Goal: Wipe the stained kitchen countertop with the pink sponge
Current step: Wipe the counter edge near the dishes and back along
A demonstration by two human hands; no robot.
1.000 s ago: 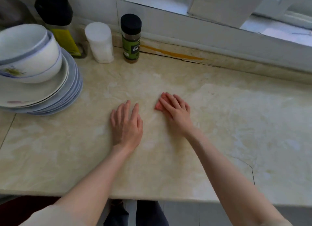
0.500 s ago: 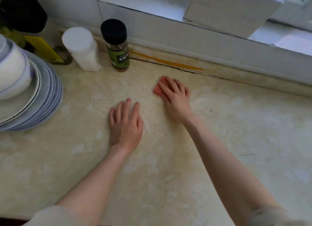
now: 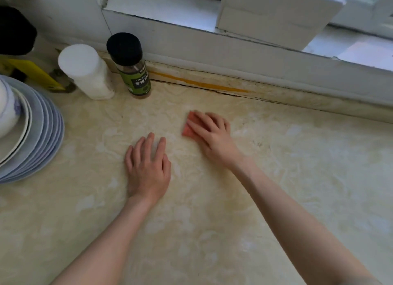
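Now: pink sponge (image 3: 188, 125) flat on the table (image 3: 276, 178), under the right hand (image 3: 212, 133), straight fingers pressing it down. Left hand (image 3: 147, 167) just beside, palm down, fingers spread, holding nothing. Beyond the left hand: black-capped spice jar (image 3: 131, 72), white canister (image 3: 87, 72); stacked plates (image 3: 44, 140) further left.

Right hand (image 3: 214, 138) presses pink sponge (image 3: 189, 124) on countertop (image 3: 287, 199).

Black-capped spice jar (image 3: 137, 80), green label: white capitals reading "CHICKEN", the rest lost round the curve; beneath, larger Chinese characters starting 香辣, the next partly turned away; small print above too blurred to read.
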